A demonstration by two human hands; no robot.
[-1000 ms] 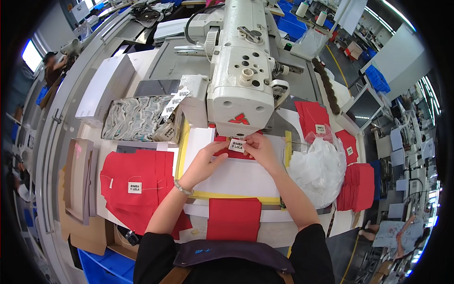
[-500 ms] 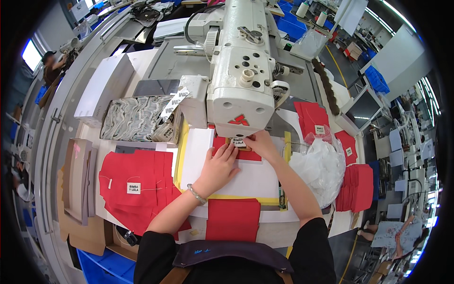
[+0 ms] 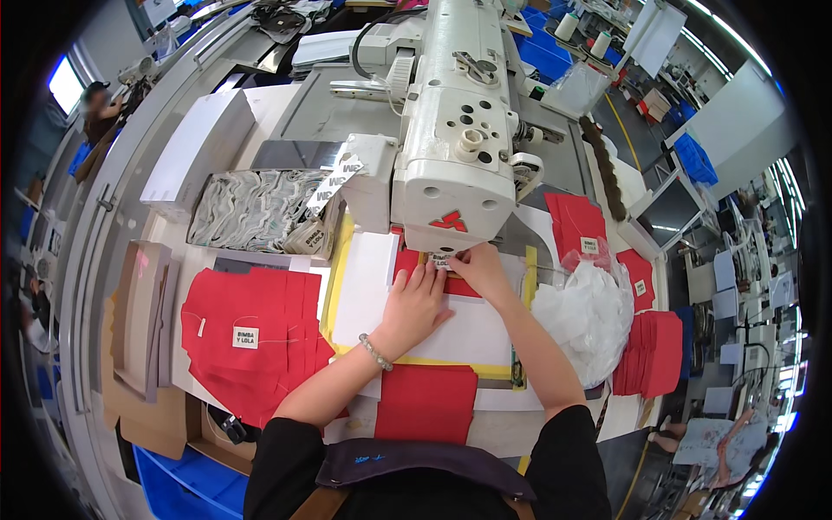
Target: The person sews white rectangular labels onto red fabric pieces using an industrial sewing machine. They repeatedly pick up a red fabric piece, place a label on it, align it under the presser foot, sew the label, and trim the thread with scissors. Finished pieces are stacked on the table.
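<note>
A small white label (image 3: 440, 259) with dark print lies on a red fabric piece (image 3: 464, 287), right below the head of a white sewing machine (image 3: 457, 195). My left hand (image 3: 417, 305) rests flat on the red piece, fingers stretched with the tips at the label's near edge. A beaded bracelet circles that wrist. From the right, my right hand (image 3: 482, 270) pinches the label's edge between bent fingers. The fabric sits on a white template sheet (image 3: 368, 270) edged with yellow tape. The machine head hides the needle area.
Red fabric pieces with a label (image 3: 251, 334) spread at left, beside a box of bundled labels (image 3: 256, 212). A red stack (image 3: 425, 403) lies in front of me. White plastic bags (image 3: 582, 325) and more red stacks (image 3: 650, 351) stand at right. An open carton (image 3: 139, 325) sits far left.
The view has shifted slightly, so the machine and table appear a little farther right. Both hands stay at the label, with only a slight movement of the fingers.
</note>
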